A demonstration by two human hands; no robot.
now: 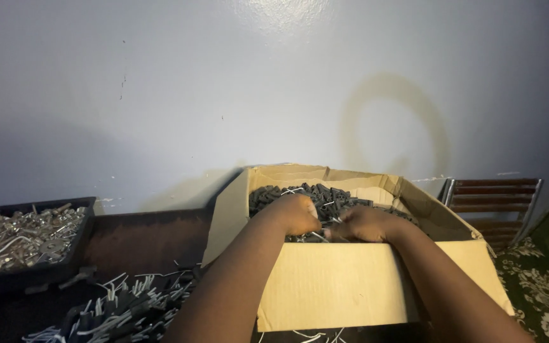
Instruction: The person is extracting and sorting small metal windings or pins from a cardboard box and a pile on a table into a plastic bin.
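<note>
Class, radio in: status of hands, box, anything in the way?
Both hands, left and right, in cardboard box, fingers among dark pieces. Grip unclear. Box wall hides fingertips.

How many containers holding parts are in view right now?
2. The cardboard box sits in the middle, with the left hand and right hand inside it among dark pieces. The black tray of metal parts is at far left. Others may lie out of frame.
</note>
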